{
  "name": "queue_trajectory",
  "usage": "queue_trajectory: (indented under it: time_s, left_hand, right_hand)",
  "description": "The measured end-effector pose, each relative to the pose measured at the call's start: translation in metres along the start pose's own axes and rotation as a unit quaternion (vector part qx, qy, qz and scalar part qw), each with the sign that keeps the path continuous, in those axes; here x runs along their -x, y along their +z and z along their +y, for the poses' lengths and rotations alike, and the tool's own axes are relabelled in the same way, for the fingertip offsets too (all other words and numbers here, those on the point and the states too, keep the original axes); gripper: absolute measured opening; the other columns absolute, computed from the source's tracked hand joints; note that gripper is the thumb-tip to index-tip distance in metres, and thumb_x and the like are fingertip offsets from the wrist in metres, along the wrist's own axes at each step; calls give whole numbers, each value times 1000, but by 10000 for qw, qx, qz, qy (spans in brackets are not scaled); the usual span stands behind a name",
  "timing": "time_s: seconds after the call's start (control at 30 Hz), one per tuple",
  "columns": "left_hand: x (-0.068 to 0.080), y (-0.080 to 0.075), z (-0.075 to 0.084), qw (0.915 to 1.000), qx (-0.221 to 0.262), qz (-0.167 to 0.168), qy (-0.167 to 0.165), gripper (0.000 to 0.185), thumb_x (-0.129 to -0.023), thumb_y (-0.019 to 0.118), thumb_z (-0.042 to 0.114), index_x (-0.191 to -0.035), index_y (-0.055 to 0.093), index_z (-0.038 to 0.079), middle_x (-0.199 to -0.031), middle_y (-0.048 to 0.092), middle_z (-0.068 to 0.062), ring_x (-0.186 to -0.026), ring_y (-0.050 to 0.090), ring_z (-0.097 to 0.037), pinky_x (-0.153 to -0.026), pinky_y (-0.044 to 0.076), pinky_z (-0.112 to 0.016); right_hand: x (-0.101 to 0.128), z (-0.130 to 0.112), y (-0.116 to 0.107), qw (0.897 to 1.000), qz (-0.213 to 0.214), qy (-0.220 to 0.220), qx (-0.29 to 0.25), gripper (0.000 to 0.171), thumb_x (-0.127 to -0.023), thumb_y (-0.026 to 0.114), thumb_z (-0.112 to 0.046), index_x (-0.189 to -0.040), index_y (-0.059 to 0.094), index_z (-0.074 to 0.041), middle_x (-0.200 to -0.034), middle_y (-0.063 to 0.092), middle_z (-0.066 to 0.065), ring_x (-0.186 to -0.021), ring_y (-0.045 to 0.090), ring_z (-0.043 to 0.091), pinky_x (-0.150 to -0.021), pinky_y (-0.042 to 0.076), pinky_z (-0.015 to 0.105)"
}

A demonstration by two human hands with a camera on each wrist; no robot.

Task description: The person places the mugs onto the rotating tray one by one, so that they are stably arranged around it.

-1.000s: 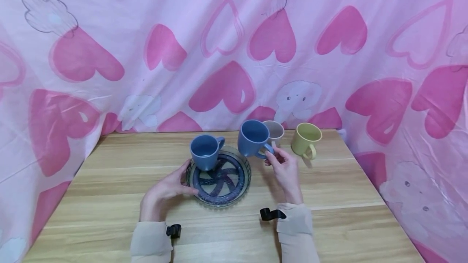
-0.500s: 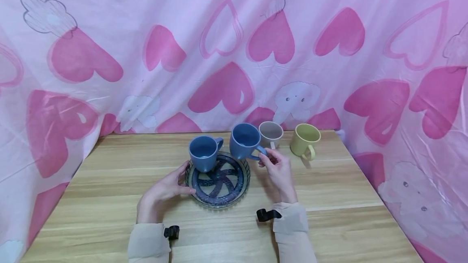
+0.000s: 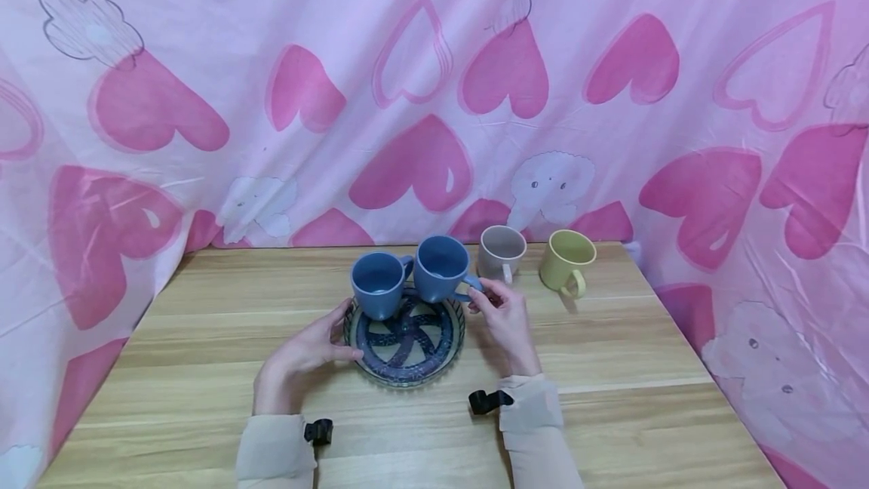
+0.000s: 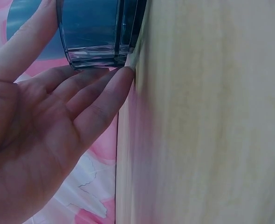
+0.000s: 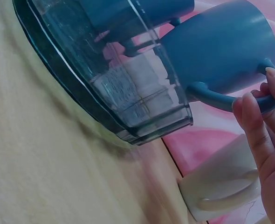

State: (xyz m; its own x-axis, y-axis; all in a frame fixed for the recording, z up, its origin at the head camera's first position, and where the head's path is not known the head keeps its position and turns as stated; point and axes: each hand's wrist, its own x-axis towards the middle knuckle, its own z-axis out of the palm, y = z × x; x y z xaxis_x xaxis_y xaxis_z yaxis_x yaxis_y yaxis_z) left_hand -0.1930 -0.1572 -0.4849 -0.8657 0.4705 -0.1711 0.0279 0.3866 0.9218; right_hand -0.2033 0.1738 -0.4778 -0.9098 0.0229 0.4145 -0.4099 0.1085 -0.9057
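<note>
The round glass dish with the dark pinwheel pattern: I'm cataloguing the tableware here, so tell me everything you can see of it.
The round glass dish with the dark pinwheel pattern is clear, blue-tinted and shallow, with a low, ribbed upright wall and a scalloped rim. It sits flat on the wooden table, near the middle. A blue mug stands in its far left part; a second blue mug, held by its handle in the right hand, is over its far right edge. The left hand touches its left wall with straight fingers.
</note>
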Motion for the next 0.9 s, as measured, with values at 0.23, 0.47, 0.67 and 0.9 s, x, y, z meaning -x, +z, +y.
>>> queue_trajectory:
  time_s: [0.23,0.47,0.67,0.9]
  left_hand:
    - [-2,1,-1,9997,-138,166,-110,98,-69,74,19,-142,8,13,-144,14,-11,-126,23,-30,-100,24,-43]
    - [2,1,1,9995,-188,171,-204,96,-71,73,21,-142,7,13,-145,11,-11,-127,20,-32,-101,19,-47]
    - [6,2,10,9995,-177,142,-204,95,-73,71,20,-141,7,11,-145,9,-11,-127,18,-34,-101,18,-48]
    - [2,0,3,9995,-239,145,-174,93,-73,71,21,-141,8,10,-144,10,-13,-126,20,-34,-101,19,-47]
  right_hand:
    - [2,-16,6,9995,-127,137,260,18,-81,59,0,-97,60,10,-80,57,28,-64,56,41,-58,51,44]
    - [1,-9,11,9969,-311,71,723,14,-82,60,-3,-93,62,5,-73,58,26,-62,56,38,-53,50,39]
    - [1,0,10,9947,-374,182,944,16,-82,60,-5,-94,63,5,-71,58,25,-60,55,30,-51,50,32]
    - [-1,9,7,9968,-474,103,631,17,-81,60,0,-97,63,4,-77,57,20,-62,57,33,-53,51,39]
